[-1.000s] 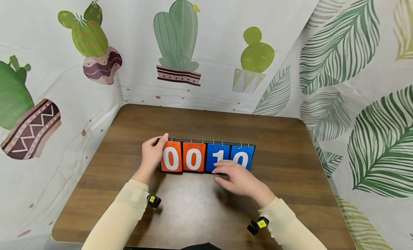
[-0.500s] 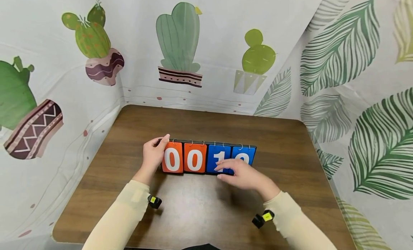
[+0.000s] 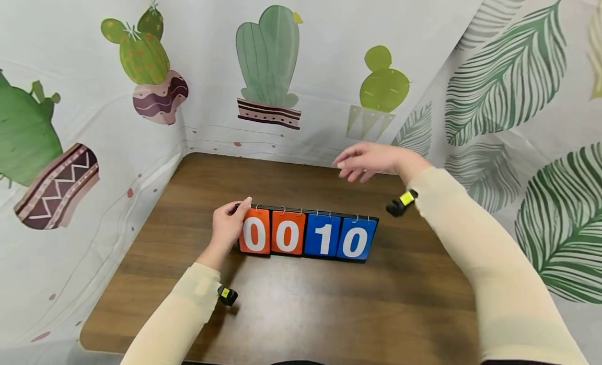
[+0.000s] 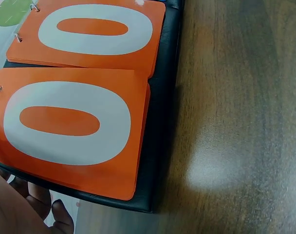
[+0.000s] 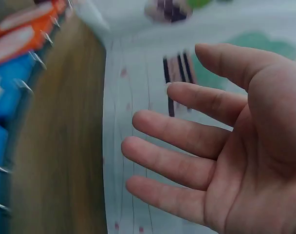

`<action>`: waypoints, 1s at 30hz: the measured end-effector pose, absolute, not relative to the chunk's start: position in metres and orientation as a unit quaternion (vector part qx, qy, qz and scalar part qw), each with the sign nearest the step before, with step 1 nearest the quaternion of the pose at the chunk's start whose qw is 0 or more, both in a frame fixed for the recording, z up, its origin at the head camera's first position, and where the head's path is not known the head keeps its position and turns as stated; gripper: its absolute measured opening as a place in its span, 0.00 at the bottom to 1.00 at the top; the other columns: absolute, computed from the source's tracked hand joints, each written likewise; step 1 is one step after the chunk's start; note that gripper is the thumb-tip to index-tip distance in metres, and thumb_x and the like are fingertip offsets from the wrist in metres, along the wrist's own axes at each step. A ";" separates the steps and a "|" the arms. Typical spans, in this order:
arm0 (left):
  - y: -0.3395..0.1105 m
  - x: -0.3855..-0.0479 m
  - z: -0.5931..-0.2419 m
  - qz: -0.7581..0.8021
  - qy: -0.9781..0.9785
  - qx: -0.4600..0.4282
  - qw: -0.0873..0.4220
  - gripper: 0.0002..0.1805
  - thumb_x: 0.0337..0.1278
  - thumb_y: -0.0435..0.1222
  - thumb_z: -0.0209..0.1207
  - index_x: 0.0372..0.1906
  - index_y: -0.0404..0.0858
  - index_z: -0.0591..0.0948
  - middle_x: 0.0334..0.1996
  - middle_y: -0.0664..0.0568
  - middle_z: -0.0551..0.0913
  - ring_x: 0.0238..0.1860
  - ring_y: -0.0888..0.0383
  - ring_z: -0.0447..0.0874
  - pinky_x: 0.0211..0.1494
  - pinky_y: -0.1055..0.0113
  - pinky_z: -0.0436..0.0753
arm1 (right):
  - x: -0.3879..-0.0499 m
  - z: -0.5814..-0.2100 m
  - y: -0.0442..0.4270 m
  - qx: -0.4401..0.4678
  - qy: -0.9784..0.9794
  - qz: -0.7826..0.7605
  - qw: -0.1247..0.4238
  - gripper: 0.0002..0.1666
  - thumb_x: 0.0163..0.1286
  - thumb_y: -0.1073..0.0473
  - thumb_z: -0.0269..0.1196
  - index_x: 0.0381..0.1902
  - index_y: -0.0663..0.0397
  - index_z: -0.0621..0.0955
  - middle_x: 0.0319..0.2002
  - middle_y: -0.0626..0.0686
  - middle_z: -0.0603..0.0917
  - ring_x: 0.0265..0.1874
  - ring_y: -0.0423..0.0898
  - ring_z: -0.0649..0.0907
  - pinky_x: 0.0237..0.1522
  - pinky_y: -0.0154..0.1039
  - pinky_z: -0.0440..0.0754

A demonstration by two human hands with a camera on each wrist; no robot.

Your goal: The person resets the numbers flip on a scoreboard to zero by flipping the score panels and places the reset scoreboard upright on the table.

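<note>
A flip scoreboard (image 3: 304, 234) stands on the wooden table, with two orange cards on the left and two blue ones on the right, reading 0 0 1 0. Metal rings hang the cards from its black frame. At the board's upper left corner my left hand (image 3: 228, 226) grips the edge, thumb in front and fingers behind; the left wrist view shows the orange zero card (image 4: 65, 126) beside it. My right hand (image 3: 364, 160) hovers behind and above the board's right half, holding nothing. Its fingers are spread and relaxed in the right wrist view.
The brown table (image 3: 282, 312) extends around the board. Behind it hangs a white cloth (image 3: 207, 67) printed with cacti, and leaf-patterned cloth (image 3: 508, 82) hangs on the right. Small black cameras sit at both wrists.
My right hand has left the front of the blue cards and moved up and back behind the board, uncovering the last zero. My left hand keeps its grip.
</note>
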State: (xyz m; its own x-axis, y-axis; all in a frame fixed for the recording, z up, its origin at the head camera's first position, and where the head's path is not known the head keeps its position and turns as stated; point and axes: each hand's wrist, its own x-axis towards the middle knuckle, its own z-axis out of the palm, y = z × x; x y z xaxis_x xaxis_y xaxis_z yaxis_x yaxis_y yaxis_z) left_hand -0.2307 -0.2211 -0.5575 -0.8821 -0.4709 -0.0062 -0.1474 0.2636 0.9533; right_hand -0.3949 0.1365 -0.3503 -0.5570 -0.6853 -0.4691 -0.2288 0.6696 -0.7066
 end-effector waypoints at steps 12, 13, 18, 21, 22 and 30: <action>-0.221 -0.227 -0.555 -0.572 -0.787 0.198 0.120 0.37 0.53 0.72 0.63 0.45 0.42 0.90 0.42 0.44 0.88 0.42 0.52 0.82 0.41 0.68 0.82 | -0.448 -0.429 0.084 -0.150 0.828 -0.142 0.522 0.47 0.70 0.32 0.63 0.78 0.44 0.63 0.65 0.65 0.80 0.60 0.62 0.85 0.59 0.54 0.84; -0.221 -0.228 -0.554 -0.573 -0.786 0.198 0.121 0.37 0.53 0.72 0.63 0.45 0.42 0.89 0.42 0.43 0.88 0.42 0.52 0.82 0.41 0.68 0.82 | -0.446 -0.436 0.080 -0.147 0.822 -0.135 0.534 0.47 0.70 0.32 0.63 0.79 0.44 0.63 0.67 0.66 0.79 0.58 0.62 0.86 0.58 0.54 0.85; -0.221 -0.230 -0.550 -0.573 -0.787 0.191 0.126 0.36 0.53 0.71 0.63 0.44 0.42 0.90 0.41 0.45 0.88 0.41 0.52 0.82 0.40 0.67 0.82 | -0.432 -0.461 0.066 -0.141 0.799 -0.121 0.572 0.47 0.72 0.34 0.63 0.80 0.45 0.62 0.70 0.67 0.74 0.57 0.60 0.85 0.57 0.52 0.86; -0.221 -0.231 -0.548 -0.573 -0.788 0.187 0.126 0.36 0.54 0.71 0.63 0.44 0.43 0.90 0.42 0.45 0.88 0.41 0.53 0.82 0.41 0.68 0.82 | -0.427 -0.466 0.064 -0.144 0.798 -0.125 0.571 0.46 0.72 0.34 0.62 0.80 0.44 0.63 0.70 0.66 0.74 0.58 0.60 0.81 0.55 0.52 0.86; -0.221 -0.232 -0.548 -0.573 -0.788 0.187 0.125 0.36 0.54 0.71 0.62 0.45 0.43 0.90 0.42 0.45 0.88 0.42 0.53 0.82 0.41 0.68 0.82 | -0.426 -0.466 0.064 -0.142 0.799 -0.131 0.569 0.46 0.72 0.34 0.63 0.80 0.44 0.63 0.69 0.66 0.74 0.57 0.60 0.80 0.54 0.52 0.86; -0.221 -0.228 -0.551 -0.575 -0.786 0.195 0.118 0.37 0.53 0.71 0.63 0.45 0.42 0.89 0.43 0.45 0.87 0.43 0.53 0.81 0.42 0.70 0.82 | -0.421 -0.470 0.068 -0.110 0.796 -0.185 0.566 0.42 0.71 0.33 0.63 0.77 0.37 0.67 0.68 0.62 0.75 0.51 0.62 0.84 0.48 0.53 0.88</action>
State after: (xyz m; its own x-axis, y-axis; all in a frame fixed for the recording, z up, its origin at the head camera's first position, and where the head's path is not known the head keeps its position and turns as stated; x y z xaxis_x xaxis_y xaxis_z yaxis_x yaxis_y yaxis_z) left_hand -0.2280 -0.2213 -0.5507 -0.8965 -0.4413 -0.0387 -0.1701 0.2623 0.9499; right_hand -0.4212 0.0682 -0.4705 -0.3357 -0.3845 -0.8599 0.0340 0.9074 -0.4190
